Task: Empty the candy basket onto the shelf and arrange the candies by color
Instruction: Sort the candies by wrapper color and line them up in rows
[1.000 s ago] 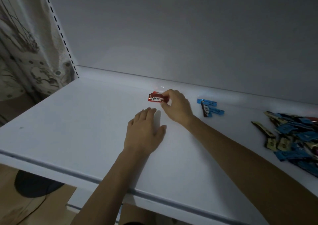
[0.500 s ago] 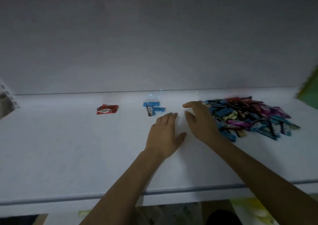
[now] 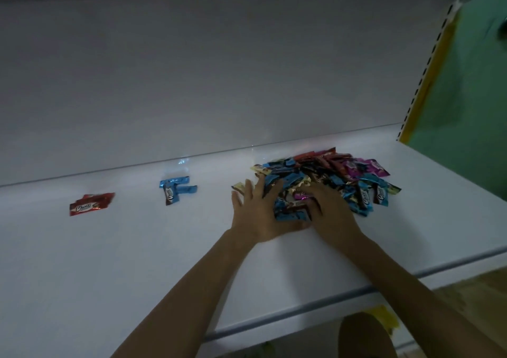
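Left hand [image 3: 258,215]: I see it flat on the near left edge of the candy pile [image 3: 343,174], fingers straight and spread, gripping nothing. Half a second ago it lay on bare shelf [image 3: 137,248], clear of the pile.
Right hand [image 3: 329,209]: it lies on the near side of the pile, fingers bent down among the wrappers. I cannot tell whether they pinch one. Half a second ago it only reached the pile's left edge.
Candy pile: a mixed heap of blue, red, purple and gold wrappers by the shelf's back edge, toward the right end.
Red candies [image 3: 92,204]: a small group toward the left end, well apart from both hands. A second ago the right hand was touching them.
Blue candies [image 3: 175,191]: a small group between the red ones and the pile, in the same place as before.
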`<state>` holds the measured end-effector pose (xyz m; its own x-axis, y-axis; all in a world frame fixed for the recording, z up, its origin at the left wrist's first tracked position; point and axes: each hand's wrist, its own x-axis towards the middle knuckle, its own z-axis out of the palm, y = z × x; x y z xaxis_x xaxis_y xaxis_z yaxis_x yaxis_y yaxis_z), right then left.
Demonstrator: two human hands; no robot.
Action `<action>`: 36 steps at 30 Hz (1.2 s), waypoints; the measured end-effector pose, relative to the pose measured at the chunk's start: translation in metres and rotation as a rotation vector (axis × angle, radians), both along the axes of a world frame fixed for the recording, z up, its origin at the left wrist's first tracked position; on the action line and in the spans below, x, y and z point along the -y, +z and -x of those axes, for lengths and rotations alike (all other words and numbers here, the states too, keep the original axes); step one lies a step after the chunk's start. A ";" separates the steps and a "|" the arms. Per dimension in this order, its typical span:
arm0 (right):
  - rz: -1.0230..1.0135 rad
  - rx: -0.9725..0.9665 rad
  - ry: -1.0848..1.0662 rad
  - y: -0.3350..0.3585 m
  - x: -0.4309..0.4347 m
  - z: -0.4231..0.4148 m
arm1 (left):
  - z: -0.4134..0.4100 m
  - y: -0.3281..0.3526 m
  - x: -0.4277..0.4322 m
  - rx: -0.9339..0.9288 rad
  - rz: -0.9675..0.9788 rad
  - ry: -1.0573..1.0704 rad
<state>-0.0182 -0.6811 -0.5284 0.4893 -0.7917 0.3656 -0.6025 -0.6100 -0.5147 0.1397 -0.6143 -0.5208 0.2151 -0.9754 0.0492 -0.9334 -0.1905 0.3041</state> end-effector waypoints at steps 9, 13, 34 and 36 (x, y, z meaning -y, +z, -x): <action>0.003 -0.030 0.020 -0.006 0.003 -0.003 | 0.005 -0.006 0.014 -0.084 0.313 -0.005; 0.067 -0.041 0.006 -0.008 0.002 -0.005 | 0.005 -0.010 0.014 -0.140 0.415 -0.022; 0.251 -0.165 0.008 -0.006 -0.003 -0.006 | 0.000 0.016 0.010 -0.987 0.632 0.161; 0.256 -0.215 0.013 -0.003 -0.004 -0.007 | -0.002 0.020 0.009 -1.151 0.652 0.225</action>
